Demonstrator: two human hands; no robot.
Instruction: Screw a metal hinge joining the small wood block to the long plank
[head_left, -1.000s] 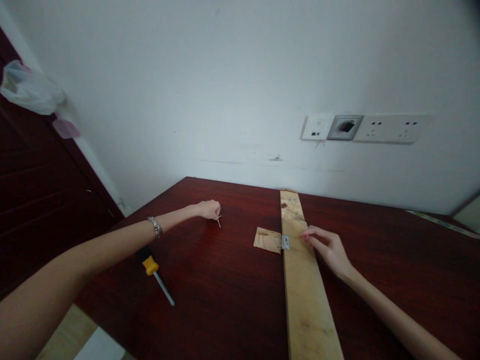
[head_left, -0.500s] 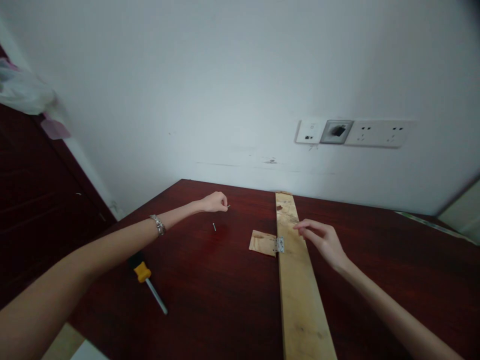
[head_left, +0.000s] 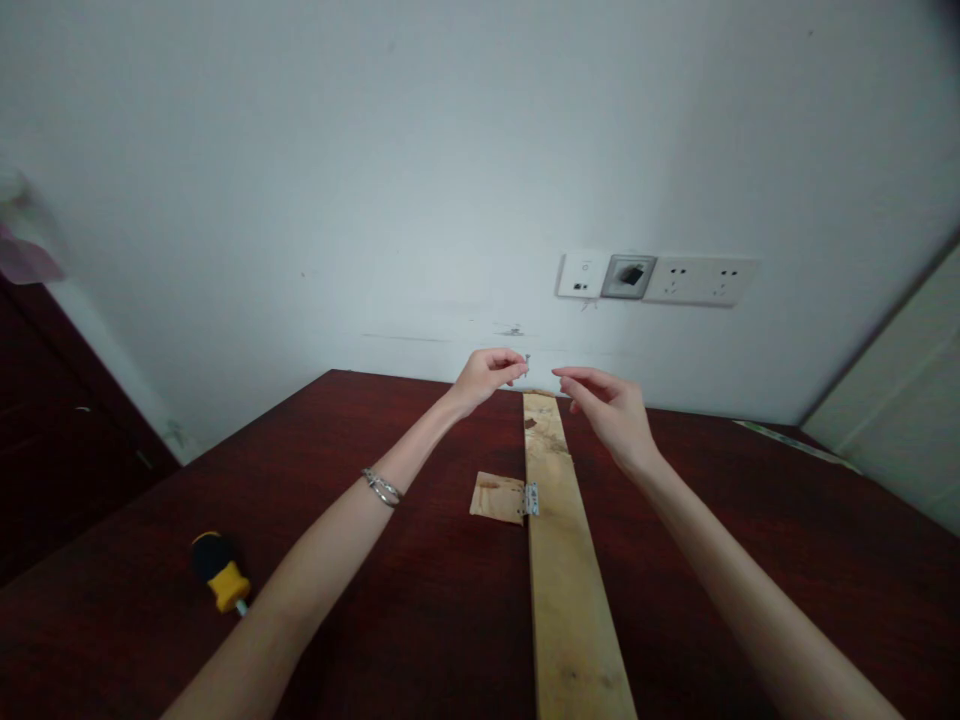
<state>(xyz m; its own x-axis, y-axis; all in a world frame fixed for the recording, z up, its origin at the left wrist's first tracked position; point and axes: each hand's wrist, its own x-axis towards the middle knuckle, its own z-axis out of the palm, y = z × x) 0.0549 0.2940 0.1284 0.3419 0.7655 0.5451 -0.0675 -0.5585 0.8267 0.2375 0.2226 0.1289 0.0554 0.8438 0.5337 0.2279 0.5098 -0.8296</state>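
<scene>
A small screw is pinched upright between the thumb and fingers of my left hand, raised above the far end of the wooden board. Facing it, my right hand has its fingers bent and a little apart, with nothing visible in them. Below both hands, a metal hinge joins the board's left edge to a small wooden piece. A screwdriver with a black and yellow handle lies to the left, its shaft mostly hidden behind my left forearm.
Everything lies on a dark red tabletop that meets a white wall. Sockets and switches are mounted on the wall. A dark red door stands at the left.
My left hand has lifted the screw and carried it right, towards my right hand. My right hand has risen. The view has turned right; the other screw on the table no longer shows.
</scene>
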